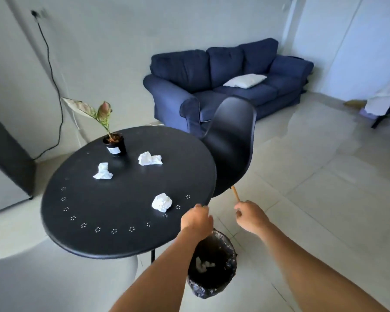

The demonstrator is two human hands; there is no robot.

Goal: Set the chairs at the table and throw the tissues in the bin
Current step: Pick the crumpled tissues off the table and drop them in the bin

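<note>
A round black table (88, 221) carries three crumpled white tissues: one near the front right (161, 202), one at the middle left (103, 171), one further back (149, 158). A black shell chair (231, 140) with wooden legs stands tucked against the table's right side. Below the table's front edge sits a bin (212, 264) lined with a black bag, a white tissue inside it. My left hand (196, 219) hovers over the table's rim above the bin, fingers curled, nothing seen in it. My right hand (251, 216) is loosely curled in the air by the chair leg.
A small potted plant (114, 143) stands at the back of the table. A dark blue sofa (223, 86) with a white cushion is behind the chair. A black cable runs down the left wall. Tiled floor spreads to the right.
</note>
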